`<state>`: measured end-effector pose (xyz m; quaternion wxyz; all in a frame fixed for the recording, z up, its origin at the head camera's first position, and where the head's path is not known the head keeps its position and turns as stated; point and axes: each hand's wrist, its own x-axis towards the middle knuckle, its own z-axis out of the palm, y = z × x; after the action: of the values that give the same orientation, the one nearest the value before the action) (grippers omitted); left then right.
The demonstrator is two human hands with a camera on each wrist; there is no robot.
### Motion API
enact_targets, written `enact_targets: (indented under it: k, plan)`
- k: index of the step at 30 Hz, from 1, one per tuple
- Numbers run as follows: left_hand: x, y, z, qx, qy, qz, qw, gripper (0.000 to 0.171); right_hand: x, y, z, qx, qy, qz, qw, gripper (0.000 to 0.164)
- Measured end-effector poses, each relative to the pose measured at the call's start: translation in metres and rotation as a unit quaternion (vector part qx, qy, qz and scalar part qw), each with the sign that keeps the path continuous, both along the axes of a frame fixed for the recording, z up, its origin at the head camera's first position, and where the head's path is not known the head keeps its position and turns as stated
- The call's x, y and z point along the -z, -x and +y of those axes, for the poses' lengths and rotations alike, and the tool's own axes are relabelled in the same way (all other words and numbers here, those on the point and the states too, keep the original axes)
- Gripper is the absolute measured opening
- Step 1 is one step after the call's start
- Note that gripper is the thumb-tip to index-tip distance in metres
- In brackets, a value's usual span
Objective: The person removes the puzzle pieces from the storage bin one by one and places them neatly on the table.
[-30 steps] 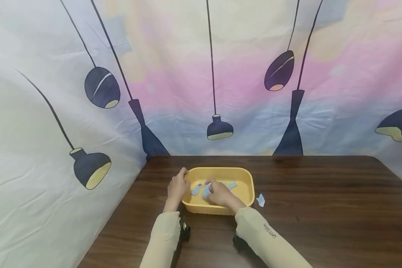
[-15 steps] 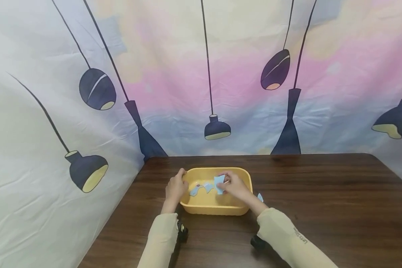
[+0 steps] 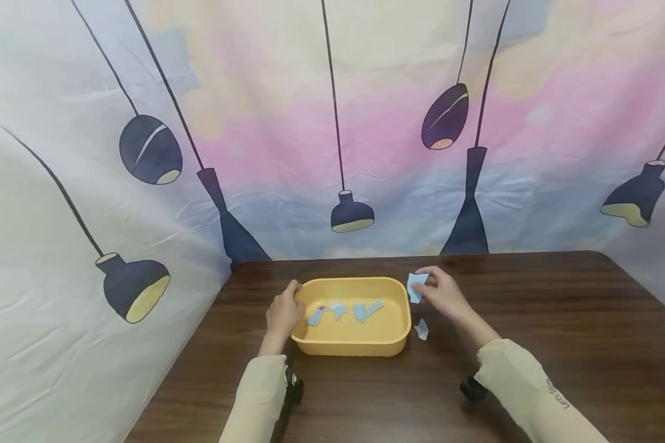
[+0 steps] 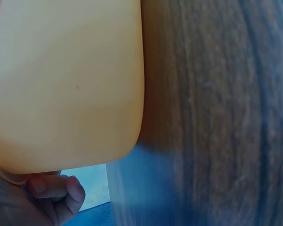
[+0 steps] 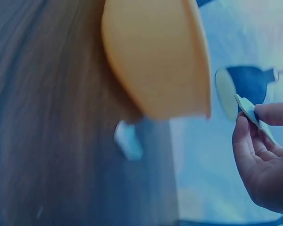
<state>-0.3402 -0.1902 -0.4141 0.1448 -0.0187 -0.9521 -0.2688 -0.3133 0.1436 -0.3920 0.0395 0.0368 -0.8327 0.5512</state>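
A yellow plastic basin [image 3: 351, 349] stands on the table with several flat, irregular light-blue pieces [image 3: 360, 312] lying on its bottom. My left hand [image 3: 284, 314] grips the basin's left end; in the left wrist view the curled fingers [image 4: 47, 187] show by the rim. Just beyond the basin's right end, my right hand [image 3: 444, 295] pinches another light-blue piece [image 3: 417, 287] between thumb and fingers, raised over the table. The right wrist view shows this piece [image 5: 247, 109] edge-on, thin and stiff. One more small light-blue piece [image 3: 422, 329] lies on the table beside the basin's right end.
The dark wooden table [image 3: 532, 320] stretches to the right of the basin and in front of it. A cloth backdrop [image 3: 399, 154] printed with hanging lamps rises behind the table and along its left side.
My right hand has lifted a light-blue piece from inside the basin and carried it rightward past the rim. The left hand keeps its place on the basin. The head view has shifted slightly.
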Motion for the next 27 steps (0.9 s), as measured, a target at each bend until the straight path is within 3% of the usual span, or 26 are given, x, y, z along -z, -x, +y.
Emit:
enact_targets:
  k: [6,11,16,27]
  plan:
    - [0.000,0.002,-0.005,-0.006,-0.004,0.000,1.0000,0.035,0.016,-0.003,0.022,0.010,-0.053,-0.007,0.998,0.037]
    - [0.002,0.001,-0.005,0.011,-0.013,-0.004,0.9998,0.035,0.033,-0.009,0.034,0.022,-0.091,-0.010,0.996,0.035]
    - [0.006,0.000,-0.004,0.022,-0.025,-0.006,0.9994,0.035,0.049,-0.016,0.041,-0.002,-0.108,-0.036,0.994,0.033]
    - [0.004,0.000,-0.001,0.019,-0.031,-0.007,0.9993,0.036,0.051,-0.016,0.040,-0.026,-0.128,-0.053,0.990,0.030]
